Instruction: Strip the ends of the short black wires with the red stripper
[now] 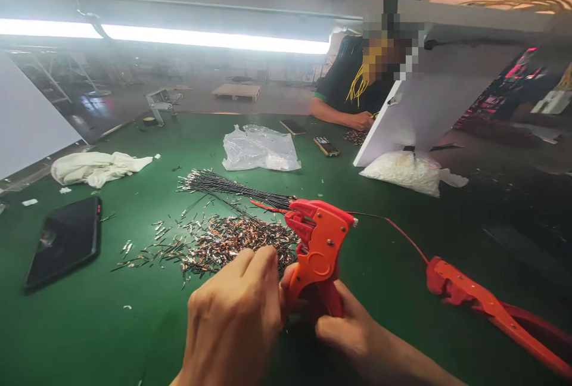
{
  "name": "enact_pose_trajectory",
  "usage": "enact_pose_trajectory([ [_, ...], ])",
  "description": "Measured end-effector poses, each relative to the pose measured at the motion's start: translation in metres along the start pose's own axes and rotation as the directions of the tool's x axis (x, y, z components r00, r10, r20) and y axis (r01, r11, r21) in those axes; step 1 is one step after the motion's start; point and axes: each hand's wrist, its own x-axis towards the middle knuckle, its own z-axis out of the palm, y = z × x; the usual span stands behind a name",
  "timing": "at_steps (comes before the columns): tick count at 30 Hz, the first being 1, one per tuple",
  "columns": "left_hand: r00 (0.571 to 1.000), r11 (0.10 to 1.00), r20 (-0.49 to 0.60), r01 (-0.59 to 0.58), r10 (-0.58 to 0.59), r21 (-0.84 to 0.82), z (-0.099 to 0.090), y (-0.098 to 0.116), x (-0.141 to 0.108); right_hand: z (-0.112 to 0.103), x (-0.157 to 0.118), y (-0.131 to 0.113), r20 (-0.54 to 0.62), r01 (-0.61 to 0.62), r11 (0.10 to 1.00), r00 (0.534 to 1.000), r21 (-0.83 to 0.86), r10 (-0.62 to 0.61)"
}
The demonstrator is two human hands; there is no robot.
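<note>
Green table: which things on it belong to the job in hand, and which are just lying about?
Likely job things:
orange-red wire stripper, in the right hand
black wire bundle
pile of short wire pieces

Apparently lying about:
large black smartphone
white cloth
plastic bag
second wire stripper, unheld

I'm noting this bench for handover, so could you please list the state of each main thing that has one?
Near wire stripper: gripped in right hand
Left hand: curled, grip hidden
Second wire stripper: lying unheld
Black wires: bundled
Wire clippings: heaped, scattered
Large phone: lying flat
White cloth: crumpled
Clear bag: crumpled
White bag: filled
Tube light: lit
</note>
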Motion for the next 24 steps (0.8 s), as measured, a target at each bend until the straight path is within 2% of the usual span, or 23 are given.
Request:
enact_pose_trajectory([
  [4,0.999,0.999,-0.027,-0.04,0.04,0.001,0.0,0.002,-0.002,0.002,0.001,0.004,-0.007,-0.016,0.999,1.0,-0.036,0.015],
  [10,0.998,0.995,-0.056,-0.001,-0.005,-0.096,-0.004,0.008,-0.004,0.004,0.002,0.013,-0.053,-0.076,0.997,0.996,-0.013,0.075],
  [16,1.0,0.993,0.005,-0.012,0.013,-0.115,-0.006,0.015,-0.002,-0.003,-0.001,0.018,-0.092,-0.082,0.996,0.992,0.021,0.084],
  [21,0.996,0.988,0.092,0.012,0.002,-0.151,-0.004,0.01,-0.002,-0.008,-0.002,0.029,-0.037,-0.044,0.997,0.998,0.063,0.047],
  [24,0.993,0.984,0.117,0.01,0.011,-0.179,-0.003,0.007,-0.001,-0.006,0.0,0.031,-0.071,-0.037,0.999,0.997,0.032,0.04],
])
